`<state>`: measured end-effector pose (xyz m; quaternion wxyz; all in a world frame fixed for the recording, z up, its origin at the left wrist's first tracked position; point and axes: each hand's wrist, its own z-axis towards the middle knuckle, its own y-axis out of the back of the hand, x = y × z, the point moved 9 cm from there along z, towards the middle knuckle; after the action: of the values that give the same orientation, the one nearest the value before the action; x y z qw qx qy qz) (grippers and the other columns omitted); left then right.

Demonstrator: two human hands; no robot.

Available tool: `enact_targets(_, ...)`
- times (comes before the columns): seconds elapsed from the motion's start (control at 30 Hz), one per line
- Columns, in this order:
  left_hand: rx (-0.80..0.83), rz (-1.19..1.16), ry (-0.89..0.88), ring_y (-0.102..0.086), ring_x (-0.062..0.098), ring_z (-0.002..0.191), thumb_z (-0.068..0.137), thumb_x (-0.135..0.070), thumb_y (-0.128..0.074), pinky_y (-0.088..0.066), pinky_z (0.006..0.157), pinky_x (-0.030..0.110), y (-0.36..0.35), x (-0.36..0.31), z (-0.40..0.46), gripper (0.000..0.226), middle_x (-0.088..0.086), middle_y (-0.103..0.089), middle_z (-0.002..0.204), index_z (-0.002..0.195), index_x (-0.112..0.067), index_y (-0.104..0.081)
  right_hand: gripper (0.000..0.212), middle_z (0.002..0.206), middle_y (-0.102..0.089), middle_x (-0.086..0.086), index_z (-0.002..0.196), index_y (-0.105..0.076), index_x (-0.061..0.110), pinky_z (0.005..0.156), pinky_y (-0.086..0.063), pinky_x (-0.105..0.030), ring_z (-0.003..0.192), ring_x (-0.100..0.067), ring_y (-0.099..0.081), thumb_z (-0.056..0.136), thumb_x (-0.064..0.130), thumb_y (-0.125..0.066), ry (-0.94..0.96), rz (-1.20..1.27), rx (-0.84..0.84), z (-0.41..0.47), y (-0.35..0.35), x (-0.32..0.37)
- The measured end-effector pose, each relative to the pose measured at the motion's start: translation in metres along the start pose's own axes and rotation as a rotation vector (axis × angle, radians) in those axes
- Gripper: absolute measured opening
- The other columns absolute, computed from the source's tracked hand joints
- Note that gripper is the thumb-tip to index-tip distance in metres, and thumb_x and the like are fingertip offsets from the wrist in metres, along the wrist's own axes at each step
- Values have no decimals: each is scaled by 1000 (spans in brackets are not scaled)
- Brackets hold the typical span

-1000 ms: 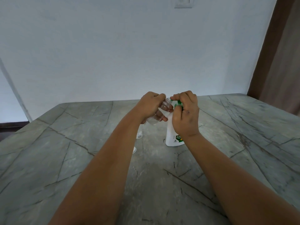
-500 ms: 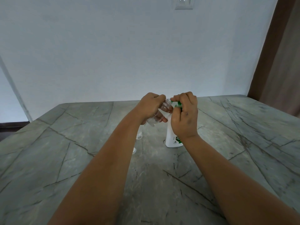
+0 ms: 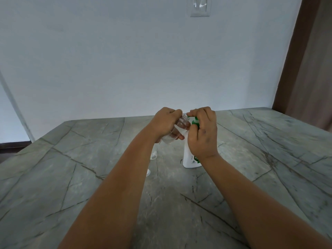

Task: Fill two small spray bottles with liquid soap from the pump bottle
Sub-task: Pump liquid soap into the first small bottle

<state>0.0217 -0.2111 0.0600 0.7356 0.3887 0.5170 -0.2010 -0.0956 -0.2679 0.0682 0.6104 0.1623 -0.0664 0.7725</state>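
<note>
A white pump bottle (image 3: 188,157) with a green pump head (image 3: 195,121) stands on the grey stone table (image 3: 71,159). My right hand (image 3: 203,133) curls over the pump head from above. My left hand (image 3: 166,123) grips a small clear spray bottle (image 3: 181,123), tilted with its open neck against the pump nozzle. A second small clear bottle (image 3: 154,155) stands on the table behind my left forearm, mostly hidden.
A small clear cap or part (image 3: 148,172) lies on the table beside my left forearm. A white wall rises right behind the table's far edge. A brown door frame (image 3: 294,54) stands at the right.
My hands and both bottles have stayed put; my right hand shifted slightly on the pump head.
</note>
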Motion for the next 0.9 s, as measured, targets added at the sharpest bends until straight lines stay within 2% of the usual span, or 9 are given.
enact_targets(0.1,4,-17,1,-67,30,52,103,-19,-41,-53,58,32,-1,0,0,37,7,-74,72,82,0,-65,32,98,-54,-10,95,-59,0,76,-42,-30,90,-23,-48,76,10,-35,4,-31,36,0,-1,3)
enact_targets(0.23,8,-26,0,-68,31,53,104,-21,-40,-52,59,33,0,0,1,39,5,-74,69,81,-2,-65,42,107,-54,-11,109,-58,0,85,-44,-31,99,-24,-49,76,11,-35,6,-47,89,0,-2,6)
enact_targets(0.4,19,-21,-3,-69,34,56,103,-21,-40,-53,56,30,0,0,-1,38,10,-75,77,84,-1,-66,47,117,-56,-15,114,-63,-1,101,-41,-41,116,-28,-49,77,9,-37,64,-147,97,-2,-1,9)
enact_targets(0.53,20,-7,-1,-70,33,57,104,-23,-40,-54,57,31,-1,0,0,39,12,-77,85,91,2,-66,51,119,-51,-17,122,-58,-2,99,-43,-35,114,-27,-48,77,7,-35,38,-90,102,-4,1,4)
enact_targets(0.77,27,-22,1,-69,33,57,104,-23,-39,-54,56,30,-2,-1,-1,41,11,-77,81,83,-2,-67,47,117,-50,-15,116,-59,-1,98,-43,-31,113,-25,-49,76,5,-35,30,-66,97,-2,2,2)
enact_targets(0.9,20,-12,-2,-70,32,56,104,-22,-40,-54,59,32,-2,-1,-2,39,9,-77,79,86,0,-67,48,116,-49,-14,116,-60,0,96,-39,-24,112,-27,-47,76,7,-33,9,-74,96,-5,2,3)
